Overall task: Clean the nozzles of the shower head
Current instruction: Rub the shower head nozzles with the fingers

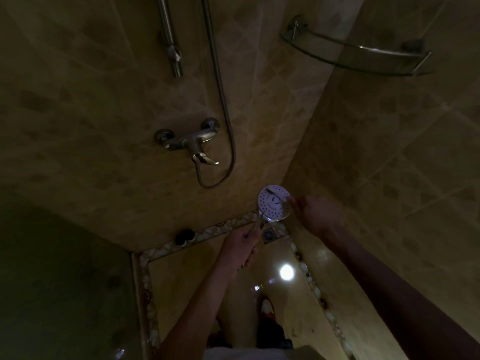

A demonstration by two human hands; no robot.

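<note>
The round white shower head (272, 203) faces me, its dotted nozzle face lit in the dim stall. My left hand (240, 249) grips its chrome handle from below. My right hand (315, 213) is at the head's right edge and holds a thin brush-like tool (278, 195) that lies across the nozzle face. The dark hides how the right fingers lie on the tool.
A chrome mixer tap (191, 141) is on the tiled wall, with the hose (228, 136) looping down from it. A slide rail (170, 40) hangs above. A glass corner shelf (363, 55) sits upper right. A floor drain (268, 235) and a dark round object (185, 237) lie below.
</note>
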